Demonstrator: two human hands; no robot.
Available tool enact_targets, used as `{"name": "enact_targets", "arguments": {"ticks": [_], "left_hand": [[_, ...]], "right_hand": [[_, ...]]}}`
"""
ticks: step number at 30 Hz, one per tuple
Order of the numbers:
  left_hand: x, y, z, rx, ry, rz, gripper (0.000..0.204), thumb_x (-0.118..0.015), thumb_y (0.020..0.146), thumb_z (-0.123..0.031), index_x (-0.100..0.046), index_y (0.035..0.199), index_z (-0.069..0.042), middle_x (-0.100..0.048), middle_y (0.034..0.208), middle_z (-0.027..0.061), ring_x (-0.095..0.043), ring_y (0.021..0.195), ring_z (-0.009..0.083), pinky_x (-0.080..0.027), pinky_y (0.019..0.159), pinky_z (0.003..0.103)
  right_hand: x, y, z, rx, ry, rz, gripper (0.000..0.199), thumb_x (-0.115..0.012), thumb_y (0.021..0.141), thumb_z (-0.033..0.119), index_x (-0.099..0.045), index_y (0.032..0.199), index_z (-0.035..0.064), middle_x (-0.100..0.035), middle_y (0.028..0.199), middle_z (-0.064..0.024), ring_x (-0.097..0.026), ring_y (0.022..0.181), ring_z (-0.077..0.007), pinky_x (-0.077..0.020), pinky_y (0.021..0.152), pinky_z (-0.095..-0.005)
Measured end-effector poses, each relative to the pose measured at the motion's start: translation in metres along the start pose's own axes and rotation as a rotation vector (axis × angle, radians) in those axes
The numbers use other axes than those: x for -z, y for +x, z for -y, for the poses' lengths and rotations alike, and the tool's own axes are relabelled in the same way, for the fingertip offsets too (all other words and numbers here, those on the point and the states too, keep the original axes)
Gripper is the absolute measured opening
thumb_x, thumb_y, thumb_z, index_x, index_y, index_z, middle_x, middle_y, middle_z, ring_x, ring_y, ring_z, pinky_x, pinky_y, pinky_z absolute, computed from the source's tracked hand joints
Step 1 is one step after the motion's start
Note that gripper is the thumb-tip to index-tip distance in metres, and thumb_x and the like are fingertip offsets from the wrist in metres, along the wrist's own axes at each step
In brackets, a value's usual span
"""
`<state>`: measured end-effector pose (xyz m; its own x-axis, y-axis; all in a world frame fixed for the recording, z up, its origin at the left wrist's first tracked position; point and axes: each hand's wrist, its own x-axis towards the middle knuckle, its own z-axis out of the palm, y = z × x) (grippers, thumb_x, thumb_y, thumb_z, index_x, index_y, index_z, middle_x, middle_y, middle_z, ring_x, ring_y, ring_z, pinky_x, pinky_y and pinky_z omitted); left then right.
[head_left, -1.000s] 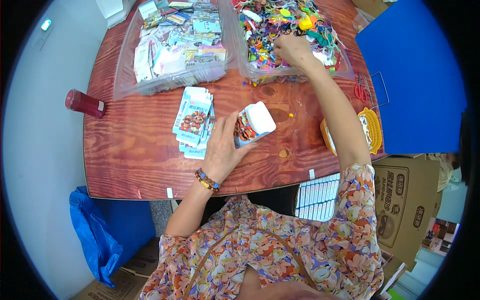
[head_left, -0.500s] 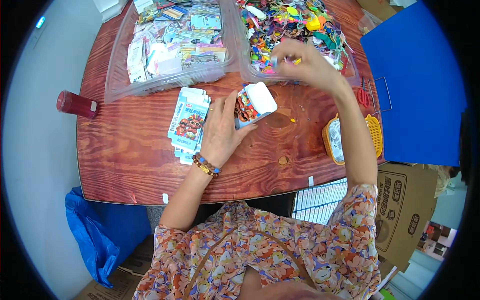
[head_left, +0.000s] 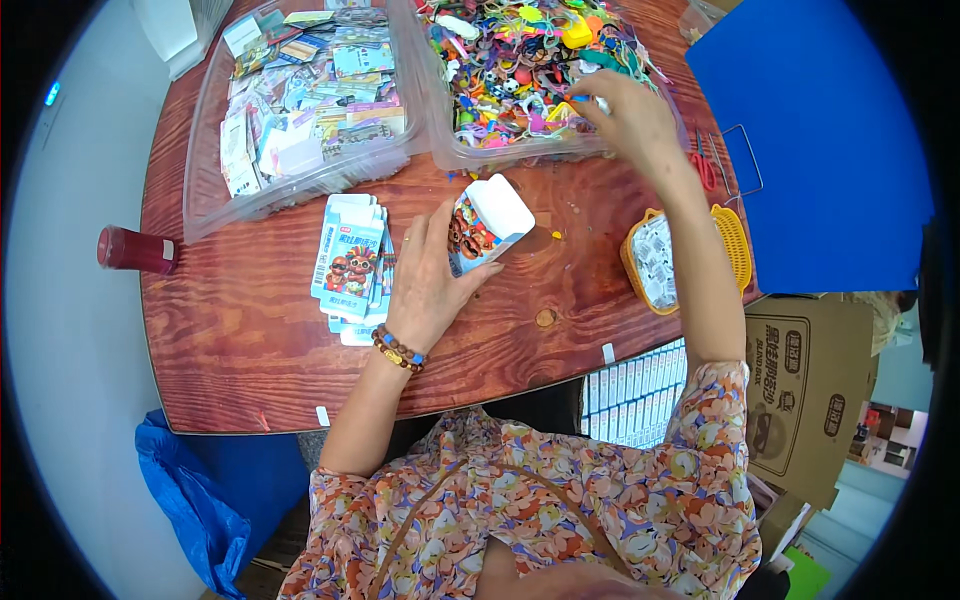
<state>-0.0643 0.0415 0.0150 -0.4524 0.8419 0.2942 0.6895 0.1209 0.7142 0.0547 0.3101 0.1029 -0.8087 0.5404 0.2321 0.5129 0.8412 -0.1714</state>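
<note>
My left hand grips a small printed carton, held open-end up just above the wooden table. Beside it lies a stack of flattened cartons. My right hand reaches into the clear bin of colourful small toys, fingers pinched on a small piece. A yellow basket sits to my right.

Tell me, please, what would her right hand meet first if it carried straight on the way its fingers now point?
Most likely the heap of small colourful toys in the clear bin: the right hand points up-left over that bin, fingers pinched at its contents. Its height above them is unclear.
</note>
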Motion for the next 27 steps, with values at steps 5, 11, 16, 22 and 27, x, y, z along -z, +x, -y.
{"name": "enact_targets", "arguments": {"ticks": [5, 11, 16, 22, 27], "left_hand": [[-0.006, -0.001, 0.0, -0.012, -0.008, 0.016, 0.085, -0.089, 0.067, -0.019, -0.045, 0.137, 0.001, -0.055, 0.11, 0.0206, -0.058, 0.101, 0.039, -0.05, 0.085, 0.046], [-0.003, -0.008, 0.005, 0.001, 0.001, 0.022, 0.085, -0.089, 0.067, -0.02, -0.045, 0.137, 0.001, -0.055, 0.11, 0.0204, -0.058, 0.101, 0.0391, -0.05, 0.085, 0.046], [-0.001, -0.009, -0.001, -0.01, 0.005, 0.032, 0.085, -0.088, 0.068, -0.02, -0.045, 0.137, 0.001, -0.056, 0.109, 0.0205, -0.058, 0.1, 0.039, -0.049, 0.085, 0.046], [-0.006, -0.009, -0.005, -0.052, 0.002, -0.041, 0.083, -0.088, 0.068, -0.019, -0.045, 0.136, 0.001, -0.056, 0.108, 0.021, -0.056, 0.102, 0.0396, -0.048, 0.087, 0.047], [-0.005, -0.016, -0.01, -0.042, 0.04, -0.055, 0.082, -0.088, 0.068, -0.02, -0.046, 0.135, 0.0, -0.055, 0.108, 0.0198, -0.056, 0.1, 0.0389, -0.049, 0.085, 0.047]], "right_hand": [[-0.019, 0.011, -0.063, -0.019, -0.395, -0.026, 0.029, -0.073, 0.083, 0.034, -0.071, 0.1, 0.0102, -0.07, 0.096, -0.0102, -0.067, 0.098, -0.0286, -0.0518, 0.082, -0.0433], [-0.006, 0.02, -0.065, -0.152, -0.184, 0.125, 0.026, -0.074, 0.081, 0.033, -0.071, 0.097, 0.0127, -0.072, 0.088, -0.0095, -0.068, 0.09, -0.0274, -0.0505, 0.075, -0.0425], [-0.002, 0.022, -0.097, -0.155, 0.226, -0.013, 0.016, -0.075, 0.086, 0.022, -0.069, 0.088, 0.0074, -0.065, 0.077, -0.0004, -0.061, 0.073, -0.0106, -0.0439, 0.062, -0.0294], [0.009, 0.008, -0.053, -0.127, 0.793, 0.078, 0.014, -0.075, 0.089, 0.022, -0.069, 0.092, 0.0092, -0.062, 0.072, 0.0051, -0.052, 0.059, -0.0003, -0.0349, 0.046, -0.0196], [0.007, -0.051, 0.049, -0.159, 0.991, 0.064, 0.013, -0.072, 0.089, 0.014, -0.068, 0.098, 0.0053, -0.067, 0.076, 0.0037, -0.056, 0.059, -0.0008, -0.038, 0.048, -0.0178]]}}
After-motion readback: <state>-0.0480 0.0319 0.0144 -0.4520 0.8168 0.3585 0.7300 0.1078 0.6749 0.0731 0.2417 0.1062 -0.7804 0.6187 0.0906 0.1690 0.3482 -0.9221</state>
